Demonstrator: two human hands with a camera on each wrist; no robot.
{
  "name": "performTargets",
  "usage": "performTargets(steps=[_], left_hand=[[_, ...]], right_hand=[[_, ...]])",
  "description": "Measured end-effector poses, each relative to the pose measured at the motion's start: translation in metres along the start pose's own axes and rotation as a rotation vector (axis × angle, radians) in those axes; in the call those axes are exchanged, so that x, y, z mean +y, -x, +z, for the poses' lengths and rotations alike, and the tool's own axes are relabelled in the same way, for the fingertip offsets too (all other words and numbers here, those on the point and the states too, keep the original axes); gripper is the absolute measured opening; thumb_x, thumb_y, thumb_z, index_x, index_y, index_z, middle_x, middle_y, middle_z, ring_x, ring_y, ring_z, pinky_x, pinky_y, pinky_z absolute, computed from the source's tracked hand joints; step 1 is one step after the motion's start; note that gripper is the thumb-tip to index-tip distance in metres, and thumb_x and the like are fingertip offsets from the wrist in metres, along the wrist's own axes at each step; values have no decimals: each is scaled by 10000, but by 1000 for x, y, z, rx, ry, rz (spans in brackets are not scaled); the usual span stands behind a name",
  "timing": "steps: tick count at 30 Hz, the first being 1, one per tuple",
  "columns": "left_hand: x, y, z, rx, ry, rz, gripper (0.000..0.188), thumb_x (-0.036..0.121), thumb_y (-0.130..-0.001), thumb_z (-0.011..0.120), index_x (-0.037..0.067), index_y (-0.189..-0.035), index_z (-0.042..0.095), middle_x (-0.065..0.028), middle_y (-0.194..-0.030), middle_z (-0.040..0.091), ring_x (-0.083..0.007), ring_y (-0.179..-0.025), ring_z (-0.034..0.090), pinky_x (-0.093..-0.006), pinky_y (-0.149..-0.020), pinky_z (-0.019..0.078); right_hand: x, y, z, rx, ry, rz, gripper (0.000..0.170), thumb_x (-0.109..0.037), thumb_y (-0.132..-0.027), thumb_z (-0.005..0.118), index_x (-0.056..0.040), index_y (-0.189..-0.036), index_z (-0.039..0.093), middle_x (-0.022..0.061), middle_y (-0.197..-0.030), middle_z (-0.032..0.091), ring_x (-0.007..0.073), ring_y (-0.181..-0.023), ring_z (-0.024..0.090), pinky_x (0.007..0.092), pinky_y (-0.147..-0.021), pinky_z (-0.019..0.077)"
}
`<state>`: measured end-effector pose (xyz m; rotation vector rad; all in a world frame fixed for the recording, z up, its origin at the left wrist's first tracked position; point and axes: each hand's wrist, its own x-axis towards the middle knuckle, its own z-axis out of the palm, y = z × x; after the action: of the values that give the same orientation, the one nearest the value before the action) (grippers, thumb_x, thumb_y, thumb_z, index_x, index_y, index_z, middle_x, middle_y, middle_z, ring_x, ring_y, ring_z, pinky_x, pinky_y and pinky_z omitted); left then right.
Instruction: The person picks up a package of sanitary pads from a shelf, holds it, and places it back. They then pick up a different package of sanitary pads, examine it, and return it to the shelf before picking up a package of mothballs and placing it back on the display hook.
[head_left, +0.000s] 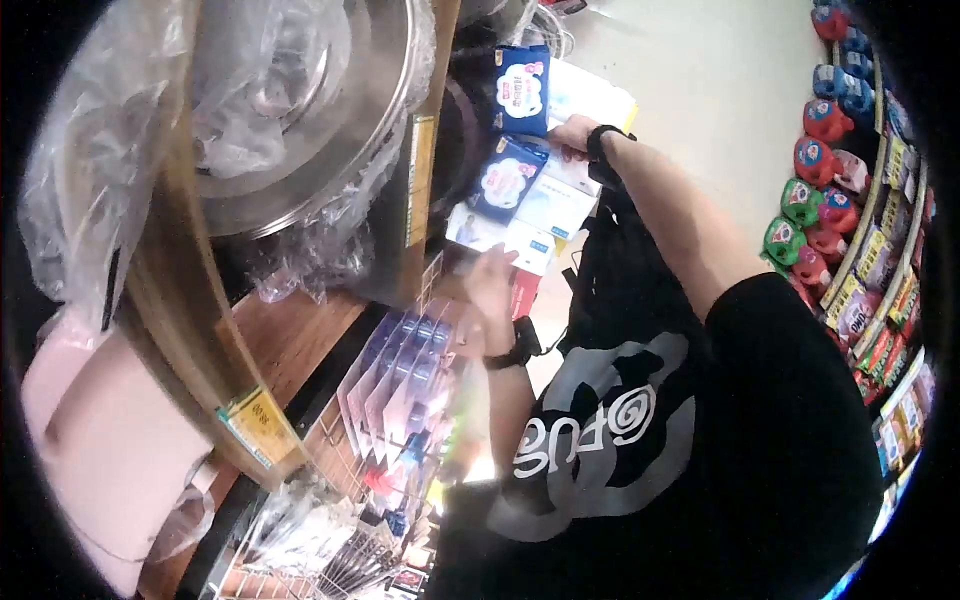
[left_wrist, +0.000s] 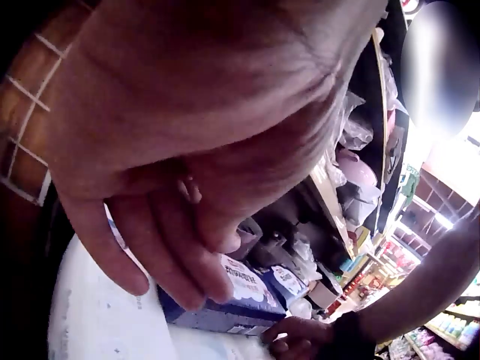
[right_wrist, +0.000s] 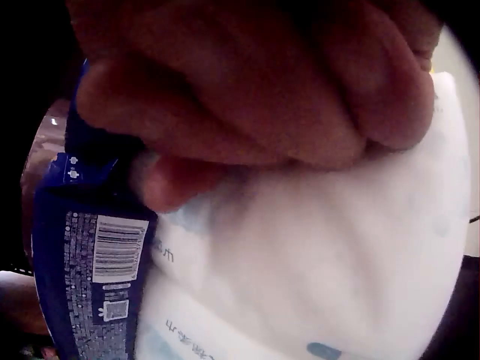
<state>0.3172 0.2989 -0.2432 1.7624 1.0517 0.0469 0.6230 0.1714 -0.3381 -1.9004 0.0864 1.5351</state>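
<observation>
White tissue packs (head_left: 553, 208) lie in a row, with two blue packs (head_left: 508, 180) with white cloud labels on top of them. My right hand (head_left: 576, 134) is at the far end, beside the upper blue pack (head_left: 521, 90). Its curled fingers grip the white tissue pack (right_wrist: 330, 255), and one fingertip (right_wrist: 176, 186) sits where it meets the blue pack (right_wrist: 90, 277). My left hand (head_left: 488, 295), blurred in the head view, is at the near end of the row. In the left wrist view its loosely bent fingers (left_wrist: 180, 259) hang over white packaging (left_wrist: 105, 307).
Left stands a shelf with plastic-wrapped metal pans (head_left: 330, 130) and a pink item (head_left: 110, 440). Below hang carded goods (head_left: 395, 385) on a wire rack. A shelf of red and green bottles (head_left: 815, 205) lines the right, across the pale floor (head_left: 710, 90).
</observation>
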Motion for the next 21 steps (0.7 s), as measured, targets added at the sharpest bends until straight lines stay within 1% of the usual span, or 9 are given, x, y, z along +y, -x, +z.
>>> performTargets(steps=[1, 2, 4, 7, 10, 14, 15, 19, 21], left_hand=[[0, -10, 3, -4, 136, -84, 231, 106, -959, 646, -66, -1108, 687, -129, -864, 756, -174, -838, 708, -287, -775, 552], [9, -15, 6, 11, 168, -163, 253, 199, -968, 697, -54, -983, 713, -122, -853, 739, -147, -781, 685, -271, -738, 537], [-3, -25, 11, 34, 49, -219, 311, 245, -988, 672, -64, -1019, 667, -108, -852, 723, -140, -744, 667, -264, -681, 530], [-6, -38, 22, -7, 178, -335, 367, 289, -1001, 648, -67, -1076, 599, -93, -835, 700, -141, -710, 656, -256, -654, 523], [7, -44, 28, -92, -20, -288, 412, 324, -1011, 625, -60, -1136, 545, -83, -835, 686, -144, -683, 649, -248, -641, 519], [5, -54, 35, -121, -250, -215, 355, 317, -1025, 563, -32, -972, 597, -113, -756, 684, -187, -653, 659, -322, -648, 524], [6, -51, 37, -95, -363, -148, 378, 315, -1028, 528, -27, -891, 613, -148, -714, 673, -248, -639, 659, -382, -658, 514], [13, -43, 47, 31, -373, -94, 407, 338, -1022, 525, -18, -850, 624, -189, -695, 649, -313, -637, 636, -407, -666, 479], [30, -35, 49, 88, -315, -17, 387, 313, -1024, 537, -17, -836, 610, -165, -648, 603, -281, -600, 594, -393, -648, 467]], right_hand=[[0, 3, 0, 40, 56, 29, 331, -327, -816, 647, -42, -652, 680, 71, -588, 631, 166, -461, 545, 315, -450, 417], [2, 1, 3, 62, 27, 7, 320, -310, -812, 641, -36, -650, 677, 73, -586, 628, 168, -462, 546, 315, -453, 420], [4, -1, 3, 61, 87, -23, 301, -288, -805, 641, -33, -650, 676, 75, -586, 628, 170, -463, 553, 317, -455, 424], [5, -5, 2, 81, 22, -22, 316, -303, -810, 634, -35, -649, 672, 82, -593, 629, 173, -464, 553, 316, -459, 429], [10, -9, 2, 75, 65, -33, 326, -320, -809, 632, -38, -651, 674, 84, -602, 635, 171, -469, 554, 313, -464, 433], [0, 7, -2, 46, 33, -60, 337, -334, -802, 635, -36, -652, 684, 80, -605, 636, 175, -493, 570, 314, -472, 437], [4, -4, 2, 124, 123, -66, 356, -350, -804, 635, -36, -643, 685, 78, -594, 630, 170, -498, 571, 314, -477, 438], [2, 1, -2, 3, 38, -43, 402, -381, -840, 638, -36, -638, 685, 68, -562, 604, 167, -447, 543, 332, -425, 415], [4, -7, -4, -35, 51, -42, 425, -395, -851, 647, -37, -624, 667, 62, -549, 589, 161, -407, 511, 336, -382, 379]])
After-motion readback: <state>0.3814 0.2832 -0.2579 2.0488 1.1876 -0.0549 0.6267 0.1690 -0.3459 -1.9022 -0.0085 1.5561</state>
